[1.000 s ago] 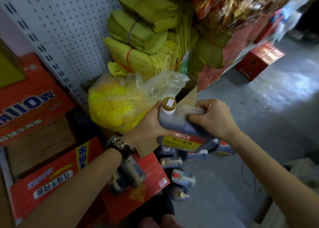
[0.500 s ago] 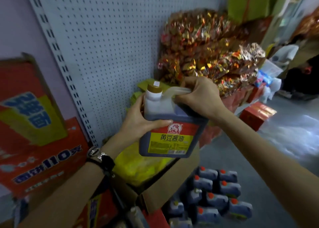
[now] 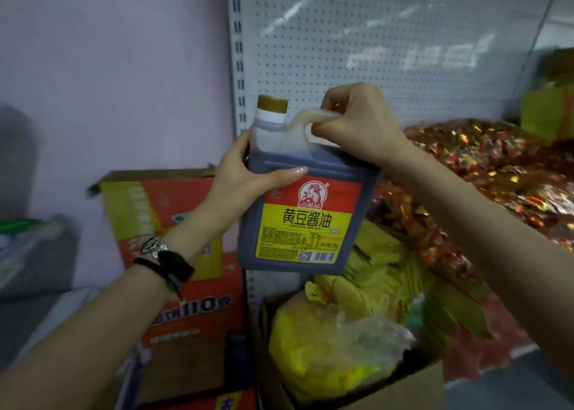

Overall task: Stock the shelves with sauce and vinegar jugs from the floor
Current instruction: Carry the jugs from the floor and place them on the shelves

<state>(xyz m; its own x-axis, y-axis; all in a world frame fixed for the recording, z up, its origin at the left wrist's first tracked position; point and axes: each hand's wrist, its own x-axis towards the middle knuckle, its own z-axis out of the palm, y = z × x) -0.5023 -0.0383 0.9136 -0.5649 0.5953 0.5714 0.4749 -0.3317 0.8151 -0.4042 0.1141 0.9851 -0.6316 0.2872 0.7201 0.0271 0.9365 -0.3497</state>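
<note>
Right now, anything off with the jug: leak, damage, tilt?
Nothing stands out. Soy sauce jug is near upright, cap on, no leak visible; right-hand grip holds the handle, left-hand grip steadies its side.

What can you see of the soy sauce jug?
The jug is squarish translucent plastic, with dark liquid filling it to the shoulder and pale above. A brown-gold cap sits on a white neck; a moulded handle arches beside it. A red and yellow label with Chinese text and a barcode faces the camera. It is held roughly upright in the air before the pegboard: the right hand grips the handle, the left hand holds its side, thumb across the front.
</note>
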